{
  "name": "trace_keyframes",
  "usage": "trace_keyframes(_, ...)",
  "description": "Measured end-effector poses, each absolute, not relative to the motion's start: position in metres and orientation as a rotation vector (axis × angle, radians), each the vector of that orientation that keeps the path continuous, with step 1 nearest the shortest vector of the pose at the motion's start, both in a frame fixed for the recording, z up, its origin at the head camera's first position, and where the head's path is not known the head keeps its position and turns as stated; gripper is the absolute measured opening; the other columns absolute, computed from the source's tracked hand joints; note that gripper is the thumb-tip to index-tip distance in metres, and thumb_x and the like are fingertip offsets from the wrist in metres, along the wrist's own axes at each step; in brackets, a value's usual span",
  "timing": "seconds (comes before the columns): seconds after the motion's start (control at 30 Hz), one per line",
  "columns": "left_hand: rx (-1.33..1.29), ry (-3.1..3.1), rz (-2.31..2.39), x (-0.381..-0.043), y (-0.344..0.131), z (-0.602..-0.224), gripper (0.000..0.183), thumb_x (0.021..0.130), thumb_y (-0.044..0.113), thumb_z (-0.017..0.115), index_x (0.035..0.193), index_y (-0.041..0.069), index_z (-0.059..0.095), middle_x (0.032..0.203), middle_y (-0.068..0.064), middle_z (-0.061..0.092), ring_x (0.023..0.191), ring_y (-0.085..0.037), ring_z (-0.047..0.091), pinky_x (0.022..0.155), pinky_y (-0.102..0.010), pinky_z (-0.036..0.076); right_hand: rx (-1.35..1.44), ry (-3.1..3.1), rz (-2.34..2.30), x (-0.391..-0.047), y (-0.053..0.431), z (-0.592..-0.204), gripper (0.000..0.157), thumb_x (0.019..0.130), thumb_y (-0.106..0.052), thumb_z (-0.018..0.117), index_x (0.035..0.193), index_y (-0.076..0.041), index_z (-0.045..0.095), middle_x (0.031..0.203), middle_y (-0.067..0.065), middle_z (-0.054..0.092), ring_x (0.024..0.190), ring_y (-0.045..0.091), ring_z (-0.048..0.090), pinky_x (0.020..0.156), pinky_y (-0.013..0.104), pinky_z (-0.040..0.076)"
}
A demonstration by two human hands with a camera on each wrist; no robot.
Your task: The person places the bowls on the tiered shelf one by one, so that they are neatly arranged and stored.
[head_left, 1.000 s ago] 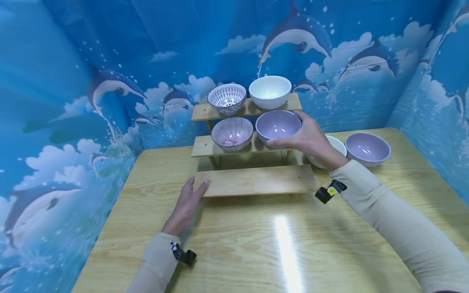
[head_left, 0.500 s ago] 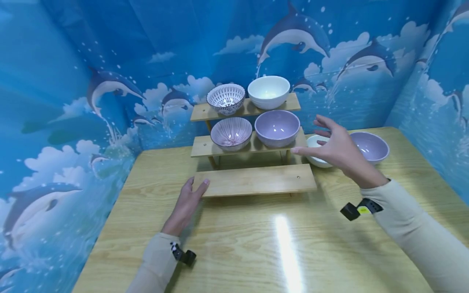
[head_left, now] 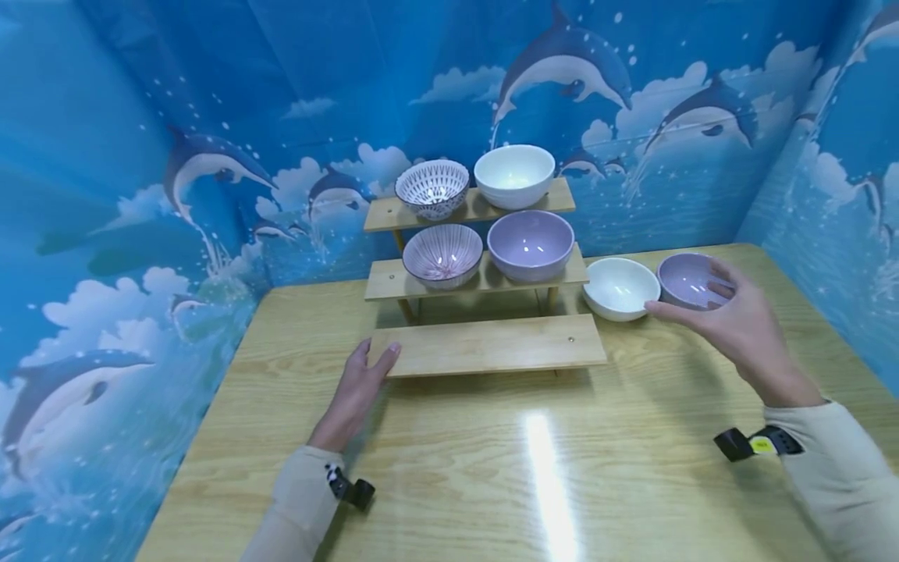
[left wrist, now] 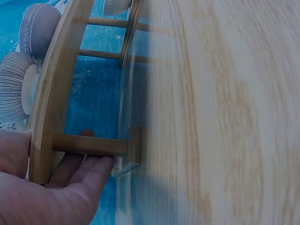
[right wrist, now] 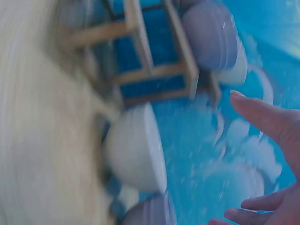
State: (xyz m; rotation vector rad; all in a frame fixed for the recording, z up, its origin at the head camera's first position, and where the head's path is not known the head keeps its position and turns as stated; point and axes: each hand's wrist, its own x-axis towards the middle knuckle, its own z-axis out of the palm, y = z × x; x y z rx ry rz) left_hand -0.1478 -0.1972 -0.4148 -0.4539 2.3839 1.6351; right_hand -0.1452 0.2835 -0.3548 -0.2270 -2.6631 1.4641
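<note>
My left hand (head_left: 358, 390) grips the left end of the lowest board of a three-tier wooden shelf (head_left: 485, 345), thumb on top; in the left wrist view its fingers (left wrist: 89, 173) reach underneath by the leg. On the middle tier sit a striped bowl (head_left: 442, 254) and a purple bowl (head_left: 530, 243). A patterned bowl (head_left: 432, 189) and a white bowl (head_left: 515, 176) occupy the top tier. My right hand (head_left: 751, 328), holding nothing, is spread over the second purple bowl (head_left: 684, 279) on the table, partly covering it. Beside that stands another white bowl (head_left: 620, 289).
The wooden table (head_left: 449, 468) extends in front of the shelf. A blue dolphin-print curtain (head_left: 393, 70) closes off the back and both sides. The right wrist view is blurred.
My right hand let go of the purple bowl on the middle tier and moved right, over the table bowls. The left hand has kept its place on the shelf.
</note>
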Motion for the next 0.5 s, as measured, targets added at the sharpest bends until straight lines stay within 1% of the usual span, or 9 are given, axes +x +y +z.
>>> trace_keyframes(0.03,-0.455,2.384,1.635,-0.148,-0.197,-0.415,0.100,0.096,0.064,0.056,0.163,0.009,0.006,0.169,-0.016,0.005,0.154,-0.037,0.006,0.124,-0.058,0.011,-0.248,-2.652,1.456,-0.146,0.289,-0.359,0.113,0.084,-0.042,0.083,0.163,-0.008,0.009,0.164,0.024,0.018,0.143,0.050,0.030,0.095,0.054,0.047)
trace_keyframes(0.07,-0.456,2.382,1.637,-0.148,-0.197,-0.415,0.100,0.096,0.064,0.056,0.163,0.009,0.006,0.169,-0.016,0.005,0.154,-0.037,0.006,0.124,-0.058,0.011,-0.267,-2.643,1.446,-0.146,0.295,-0.363,0.114,0.084,-0.042,0.083,0.163,-0.007,0.008,0.165,0.024,0.016,0.144,0.050,0.028,0.095,0.055,0.046)
trace_keyframes(0.13,-0.454,2.379,1.638,-0.148,-0.197,-0.414,0.100,0.096,0.063,0.056,0.163,0.009,0.006,0.169,-0.016,0.004,0.154,-0.037,0.006,0.124,-0.058,0.011,-0.302,-2.627,1.433,-0.147,0.305,-0.371,0.116,0.084,-0.041,0.083,0.162,-0.004,0.006,0.166,0.024,0.012,0.146,0.051,0.023,0.096,0.058,0.045)
trace_keyframes(0.2,-0.450,2.381,1.637,-0.147,-0.197,-0.414,0.099,0.097,0.063,0.055,0.163,0.008,0.006,0.169,-0.016,0.004,0.154,-0.037,0.006,0.124,-0.058,0.011,-0.334,-2.625,1.420,-0.149,0.314,-0.376,0.119,0.084,-0.041,0.083,0.161,-0.001,0.003,0.165,0.028,0.008,0.146,0.053,0.019,0.101,0.065,0.043)
trace_keyframes(0.23,-0.450,2.381,1.638,-0.147,-0.197,-0.415,0.099,0.097,0.063,0.055,0.163,0.008,0.006,0.169,-0.016,0.004,0.154,-0.037,0.006,0.123,-0.058,0.011,-0.348,-2.628,1.414,-0.150,0.318,-0.379,0.120,0.084,-0.041,0.083,0.161,0.000,0.002,0.165,0.029,0.007,0.147,0.053,0.017,0.104,0.068,0.039)
trace_keyframes(0.27,-0.448,2.381,1.638,-0.147,-0.197,-0.415,0.099,0.097,0.062,0.055,0.163,0.008,0.006,0.169,-0.016,0.004,0.154,-0.038,0.007,0.123,-0.058,0.012,-0.362,-2.633,1.403,-0.151,0.322,-0.381,0.121,0.084,-0.042,0.083,0.160,0.002,0.001,0.164,0.031,0.007,0.147,0.054,0.016,0.106,0.074,0.033)
trace_keyframes(0.37,-0.445,2.383,1.636,-0.147,-0.198,-0.415,0.099,0.097,0.062,0.055,0.163,0.008,0.006,0.169,-0.017,0.005,0.154,-0.038,0.008,0.123,-0.058,0.013,-0.390,-2.646,1.388,-0.156,0.332,-0.388,0.123,0.083,-0.044,0.083,0.160,0.002,-0.002,0.163,0.034,0.005,0.147,0.054,0.014,0.109,0.075,0.028)
trace_keyframes(0.5,-0.443,2.382,1.632,-0.147,-0.198,-0.415,0.100,0.096,0.064,0.056,0.163,0.008,0.006,0.169,-0.017,0.005,0.153,-0.039,0.008,0.123,-0.059,0.013,-0.397,-2.663,1.381,-0.163,0.341,-0.396,0.125,0.083,-0.045,0.083,0.159,0.003,-0.005,0.163,0.034,0.002,0.147,0.055,0.012,0.111,0.073,0.024)
